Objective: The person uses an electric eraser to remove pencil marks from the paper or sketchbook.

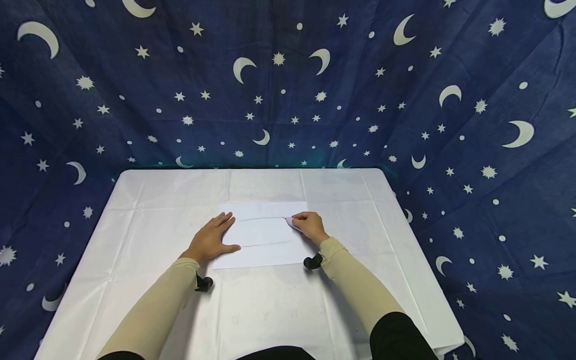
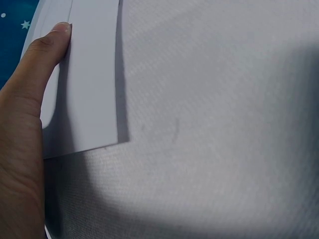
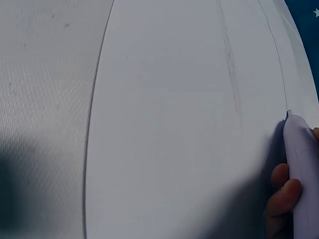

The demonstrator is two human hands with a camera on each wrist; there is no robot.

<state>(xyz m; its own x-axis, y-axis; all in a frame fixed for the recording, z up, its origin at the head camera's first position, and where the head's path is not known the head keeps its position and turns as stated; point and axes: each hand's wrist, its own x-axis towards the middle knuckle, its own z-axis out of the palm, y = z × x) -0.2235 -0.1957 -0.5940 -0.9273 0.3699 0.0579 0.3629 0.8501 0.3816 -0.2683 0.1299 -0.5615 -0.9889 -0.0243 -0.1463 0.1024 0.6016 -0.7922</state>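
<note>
Currently, all that marks the white sheet of paper (image 1: 265, 257) is two lines rather than letters: a thin, crisp far line (image 1: 262, 218) running beside the sheet's far edge, and a fainter, smudgy near line (image 1: 267, 244) lying closer to the near edge. Both run roughly from left to right. The sheet lies on the worktop (image 1: 270, 310), which wears a creased white cloth, well in from its corners and between the two hands. A narrow shadow follows the sheet's near edge in the left wrist view.

The left hand (image 1: 211, 241) rests palm down over the sheet's left edge, grasping nothing, its fingers stretched toward the far edge and its thumb reaching out to the right, tip by the left end of the near line. The right hand (image 1: 310, 225) bends at the sheet's right side, its fingers and thumb pinching a smooth lavender tool (image 3: 304, 169), whose small tip touches the far line's right end. Both forearms come in over the worktop's near side, in beige sleeves (image 1: 155, 300) with black above, and a dark device (image 1: 312, 262) sits under each wrist. Beyond the far edge hangs a navy backdrop (image 1: 270, 30) printed with pale moons and stars.
</note>
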